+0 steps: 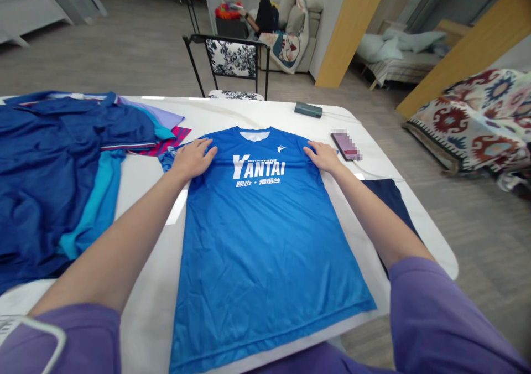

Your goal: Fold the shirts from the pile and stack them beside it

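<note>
A blue T-shirt (265, 241) with white "YANTAI" lettering lies spread flat on the white table (145, 285), its collar at the far side and its hem toward me. My left hand (194, 158) rests on the shirt's left shoulder and sleeve, fingers stretched out and slightly apart. On the opposite shoulder lies my right hand (322, 156), palm down, fingers extended and partly over the right sleeve. Neither hand grips the cloth. Most of the right sleeve is covered by my hand and forearm.
Several shirts are piled at left, a navy one (78, 136) on top. At right lie a phone (346, 146), a dark power bank (308, 109) with a cable, and a folded dark cloth (392, 202). A chair (232, 58) stands beyond the table. Farther back sits a person (264, 14).
</note>
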The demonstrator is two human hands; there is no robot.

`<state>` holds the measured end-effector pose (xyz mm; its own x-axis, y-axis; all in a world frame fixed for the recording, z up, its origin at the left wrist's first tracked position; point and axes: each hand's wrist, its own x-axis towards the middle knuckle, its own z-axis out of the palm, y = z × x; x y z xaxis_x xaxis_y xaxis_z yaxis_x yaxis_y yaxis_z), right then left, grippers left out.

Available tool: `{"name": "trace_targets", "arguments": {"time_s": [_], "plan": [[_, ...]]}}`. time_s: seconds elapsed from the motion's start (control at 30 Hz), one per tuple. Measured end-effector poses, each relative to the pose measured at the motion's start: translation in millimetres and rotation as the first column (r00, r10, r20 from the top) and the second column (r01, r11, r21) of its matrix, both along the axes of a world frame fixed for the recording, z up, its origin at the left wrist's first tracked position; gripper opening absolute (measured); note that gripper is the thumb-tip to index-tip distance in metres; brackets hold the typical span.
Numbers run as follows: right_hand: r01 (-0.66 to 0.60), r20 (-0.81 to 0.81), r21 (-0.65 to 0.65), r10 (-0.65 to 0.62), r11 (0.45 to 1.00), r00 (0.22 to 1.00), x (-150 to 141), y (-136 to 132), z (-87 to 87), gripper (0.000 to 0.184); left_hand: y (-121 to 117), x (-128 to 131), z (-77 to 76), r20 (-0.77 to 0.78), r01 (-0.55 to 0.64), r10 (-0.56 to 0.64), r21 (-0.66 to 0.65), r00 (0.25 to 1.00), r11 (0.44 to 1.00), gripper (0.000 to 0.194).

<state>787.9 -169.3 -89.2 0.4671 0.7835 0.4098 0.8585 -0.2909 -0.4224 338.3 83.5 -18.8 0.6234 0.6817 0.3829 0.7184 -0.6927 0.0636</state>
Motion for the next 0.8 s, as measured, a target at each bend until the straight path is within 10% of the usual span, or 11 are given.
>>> {"name": "trace_targets", "arguments": {"time_s": [0.17,0.33,0.5,0.67,0.8], "plan": [[-0.076,-0.102,-0.015,0.074,0.997,0.992,30.7,63.8,5.1,0.077,31.9,38.4,5.4,-0.059,-0.002,-0.004,-0.104,0.998,0.995,0.089],[-0.094,0.018,0.112,0.092,0.989,0.996,39.0,63.8,5.7,0.076,18.3,43.1,6.7,0.027,0.001,0.001,-0.087,1.0,0.996,0.091],[0.077,0.003,0.231,-0.08,0.97,0.997,26.2,12.2,2.7,0.063,-99.6,9.8,-34.8,0.011,0.057,-0.058,0.062,0.998,0.996,0.086],[-0.045,0.0,0.04,0.045,0.998,0.999,21.0,-26.6,-14.6,0.067,-239.4,-49.3,-105.0,-0.08,0.165,-0.157,0.101,0.984,0.981,0.092],[-0.049,-0.049,0.115,0.055,0.992,0.997,4.8,-49.7,-9.0,0.082,-303.7,-97.4,-142.2,-0.03,0.155,-0.152,0.141,0.988,0.978,0.094]]}}
